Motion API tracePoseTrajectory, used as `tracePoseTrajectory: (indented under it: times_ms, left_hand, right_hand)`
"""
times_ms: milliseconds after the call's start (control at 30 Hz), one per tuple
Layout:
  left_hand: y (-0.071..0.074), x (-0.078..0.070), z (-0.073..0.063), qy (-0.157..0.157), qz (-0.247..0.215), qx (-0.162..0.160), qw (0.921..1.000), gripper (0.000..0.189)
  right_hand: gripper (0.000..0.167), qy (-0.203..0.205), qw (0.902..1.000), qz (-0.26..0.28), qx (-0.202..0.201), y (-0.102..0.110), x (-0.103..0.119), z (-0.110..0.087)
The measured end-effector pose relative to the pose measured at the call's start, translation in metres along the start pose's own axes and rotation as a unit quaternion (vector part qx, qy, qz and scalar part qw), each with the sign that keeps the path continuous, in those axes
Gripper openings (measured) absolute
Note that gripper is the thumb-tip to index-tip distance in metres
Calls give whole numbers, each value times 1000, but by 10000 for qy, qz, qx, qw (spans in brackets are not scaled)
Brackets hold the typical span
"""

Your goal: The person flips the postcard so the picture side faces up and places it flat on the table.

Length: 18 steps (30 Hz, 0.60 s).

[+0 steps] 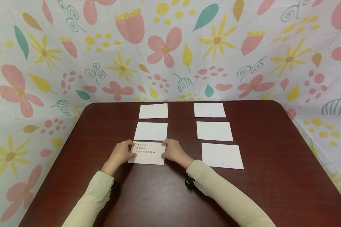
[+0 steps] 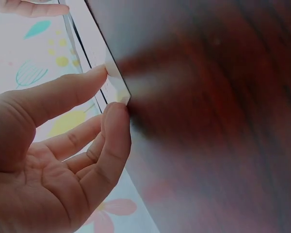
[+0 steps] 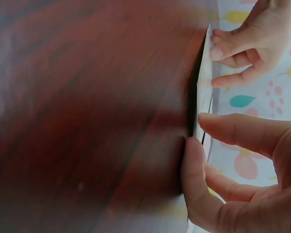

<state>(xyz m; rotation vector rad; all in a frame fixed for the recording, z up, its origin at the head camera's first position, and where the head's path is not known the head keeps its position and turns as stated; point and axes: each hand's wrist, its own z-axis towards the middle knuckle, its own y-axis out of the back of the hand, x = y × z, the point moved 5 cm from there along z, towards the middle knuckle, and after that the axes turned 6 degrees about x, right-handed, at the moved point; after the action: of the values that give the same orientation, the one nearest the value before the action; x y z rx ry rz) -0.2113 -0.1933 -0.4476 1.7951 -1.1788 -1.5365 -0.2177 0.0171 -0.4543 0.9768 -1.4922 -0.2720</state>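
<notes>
A white card printed with several lines of dark Chinese characters lies face up at the front of the left column of cards. My left hand pinches its left side between thumb and fingers, while my right hand pinches the right side. From the left wrist view, the left hand has its thumb on the card's face and a finger at the edge. A dark shadow runs along the card in the right wrist view, where the right hand grips its near end.
Behind the held card lie a blank-looking middle card and a far card. On the right are a far card, a middle card and a near card. A floral curtain hangs behind the dark red table.
</notes>
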Motion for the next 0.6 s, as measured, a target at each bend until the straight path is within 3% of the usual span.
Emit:
tracePoseTrajectory:
  times_ms: [167, 600]
  left_hand:
    - [0, 0, 1, 51, -95, 47, 9999, 42]
    - [-1, 2, 0, 180, -132, 113, 9997, 42]
  right_hand:
    - [44, -72, 9994, -306, 169, -1, 3, 3]
    - [43, -147, 9991, -269, 284, 0, 2, 2]
